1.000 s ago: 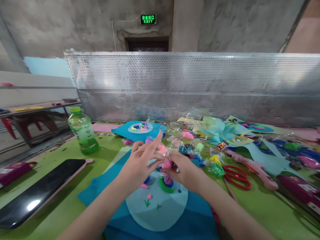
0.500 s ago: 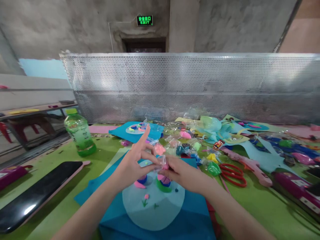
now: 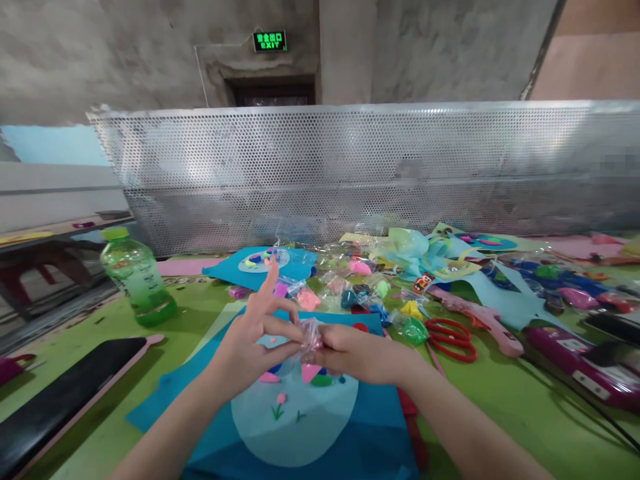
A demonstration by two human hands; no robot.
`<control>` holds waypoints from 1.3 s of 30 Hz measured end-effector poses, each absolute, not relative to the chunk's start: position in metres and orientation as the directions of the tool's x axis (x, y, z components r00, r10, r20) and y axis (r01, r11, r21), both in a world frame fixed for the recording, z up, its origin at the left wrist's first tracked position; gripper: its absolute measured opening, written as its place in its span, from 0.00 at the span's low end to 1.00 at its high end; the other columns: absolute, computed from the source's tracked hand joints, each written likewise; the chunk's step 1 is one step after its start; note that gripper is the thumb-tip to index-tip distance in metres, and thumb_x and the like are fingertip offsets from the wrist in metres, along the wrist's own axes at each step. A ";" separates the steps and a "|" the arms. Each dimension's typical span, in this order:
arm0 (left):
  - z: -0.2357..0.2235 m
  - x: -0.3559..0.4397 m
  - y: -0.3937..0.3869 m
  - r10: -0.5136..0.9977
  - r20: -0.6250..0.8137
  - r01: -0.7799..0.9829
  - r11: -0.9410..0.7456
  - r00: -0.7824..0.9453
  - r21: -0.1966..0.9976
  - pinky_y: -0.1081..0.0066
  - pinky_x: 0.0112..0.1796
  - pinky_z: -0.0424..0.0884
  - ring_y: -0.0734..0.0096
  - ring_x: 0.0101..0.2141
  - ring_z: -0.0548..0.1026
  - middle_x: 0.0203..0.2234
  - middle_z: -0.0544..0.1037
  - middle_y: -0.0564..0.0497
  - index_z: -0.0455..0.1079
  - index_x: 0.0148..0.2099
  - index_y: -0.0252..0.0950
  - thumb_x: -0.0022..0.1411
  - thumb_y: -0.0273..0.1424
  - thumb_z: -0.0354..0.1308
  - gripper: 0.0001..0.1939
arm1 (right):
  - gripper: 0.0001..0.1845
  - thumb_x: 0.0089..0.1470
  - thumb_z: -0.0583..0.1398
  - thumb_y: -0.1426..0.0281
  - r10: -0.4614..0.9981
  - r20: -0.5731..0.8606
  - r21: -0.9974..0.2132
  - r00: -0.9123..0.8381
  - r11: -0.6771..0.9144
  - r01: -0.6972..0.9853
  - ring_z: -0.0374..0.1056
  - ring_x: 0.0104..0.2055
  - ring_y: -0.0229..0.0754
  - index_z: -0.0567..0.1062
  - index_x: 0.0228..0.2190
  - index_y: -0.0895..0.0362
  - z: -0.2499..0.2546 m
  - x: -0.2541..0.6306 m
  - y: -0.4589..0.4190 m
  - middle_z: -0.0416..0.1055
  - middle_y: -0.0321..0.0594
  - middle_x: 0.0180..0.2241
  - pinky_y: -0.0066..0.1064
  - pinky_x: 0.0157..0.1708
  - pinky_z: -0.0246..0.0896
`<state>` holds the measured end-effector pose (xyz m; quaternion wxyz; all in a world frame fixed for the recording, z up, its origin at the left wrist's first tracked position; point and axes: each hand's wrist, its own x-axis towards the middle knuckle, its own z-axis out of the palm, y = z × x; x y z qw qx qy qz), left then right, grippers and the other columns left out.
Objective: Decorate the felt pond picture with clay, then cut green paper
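Observation:
Both hands meet over a pale blue paper circle [image 3: 295,433] on blue paper [image 3: 370,427]. My left hand [image 3: 257,337] pinches the edge of a crinkled clear plastic bag [image 3: 312,333], its index finger pointing up. My right hand [image 3: 357,350] grips the same bag from the other side, fingers closed. A pink lump [image 3: 311,372] shows just under the fingers; whether it is inside the bag I cannot tell. On the circle are a small pink clay flower [image 3: 281,399] with green leaves, a pink piece [image 3: 269,377] and a green piece [image 3: 321,381]. My fingers hide the circle's top part.
A green drink bottle [image 3: 137,277] and a black phone [image 3: 65,393] lie to the left. Scissors with red handles [image 3: 453,339], a pink glue gun [image 3: 480,317], a purple device [image 3: 583,363] and several bagged clay lumps [image 3: 415,330] are on the right. A perforated metal panel [image 3: 350,167] stands behind.
The view has turned slightly right, so everything sits further left. Both hands keep hold of the plastic bag, and more pink shows beneath the fingers.

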<state>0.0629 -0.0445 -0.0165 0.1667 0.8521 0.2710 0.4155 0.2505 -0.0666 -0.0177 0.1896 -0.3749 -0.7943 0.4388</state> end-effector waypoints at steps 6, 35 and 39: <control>-0.019 0.066 -0.046 0.581 0.626 0.391 -0.814 0.520 0.430 0.62 0.39 0.67 0.62 0.35 0.70 0.20 0.74 0.56 0.37 0.63 0.44 0.54 0.33 0.58 0.41 | 0.12 0.55 0.52 0.60 0.772 -0.053 -0.811 -0.634 0.337 0.478 0.53 0.25 0.32 0.64 0.29 0.57 -0.019 0.252 -0.065 0.57 0.33 0.26 0.25 0.22 0.50; -0.006 0.051 -0.021 0.884 0.464 -0.243 -0.439 0.059 0.865 0.68 0.40 0.70 0.69 0.36 0.76 0.29 0.80 0.52 0.44 0.62 0.42 0.51 0.27 0.62 0.41 | 0.14 0.54 0.52 0.58 0.877 0.108 -0.777 -0.469 0.369 0.510 0.50 0.23 0.33 0.63 0.28 0.57 -0.027 0.254 -0.055 0.53 0.30 0.23 0.26 0.22 0.46; -0.007 0.051 -0.015 0.910 0.413 -0.358 -0.373 0.039 0.856 0.74 0.31 0.71 0.70 0.30 0.77 0.27 0.80 0.50 0.45 0.62 0.38 0.47 0.28 0.64 0.43 | 0.15 0.53 0.52 0.58 0.889 0.130 -0.754 -0.438 0.376 0.539 0.52 0.25 0.34 0.63 0.27 0.57 -0.028 0.252 -0.053 0.57 0.32 0.24 0.26 0.24 0.48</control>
